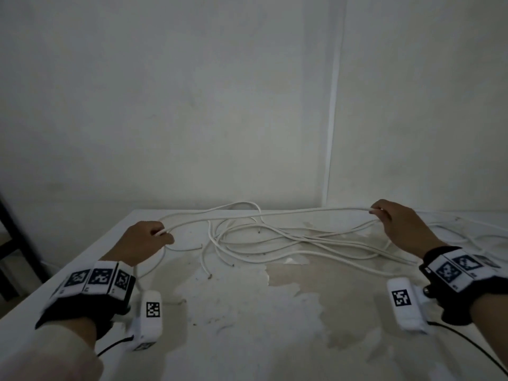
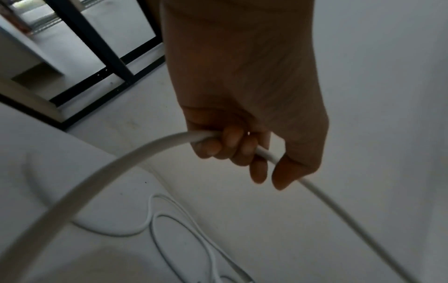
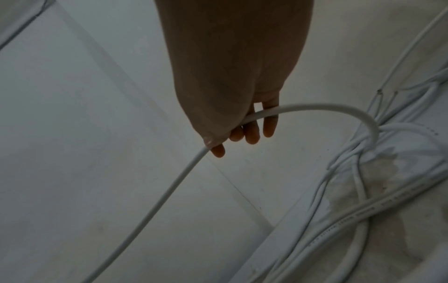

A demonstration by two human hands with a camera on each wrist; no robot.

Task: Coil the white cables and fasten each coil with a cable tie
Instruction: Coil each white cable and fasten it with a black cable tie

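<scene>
The left hand [image 1: 149, 237], at the middle left of the head view, has its fingers curled round a white cable [image 1: 269, 213]; the left wrist view shows the fingers [image 2: 227, 143] wrapped over it and the thumb beside it, with the cable running out both sides of the fist. The right hand [image 1: 395, 224], at the middle right, pinches the same cable between thumb and fingertips — in the right wrist view the thumb presses it against the fingers [image 3: 252, 132], and the cable arcs off to the right and down toward the heap. Between the two hands this cable hangs in a nearly straight span above the table [image 1: 247, 325], lifted clear of the surface.

Below that span, across the middle of the frame, lies a loose tangle of white cables [image 1: 275, 243] — uncoiled, overlapping, several cut ends pointing toward the lower left. More white cable trails off at the right edge. The tabletop is white with worn, brownish patches. Both wrists carry black bands with printed marker tiles, and a plain pale wall [image 1: 192, 105] fills the upper frame.
</scene>
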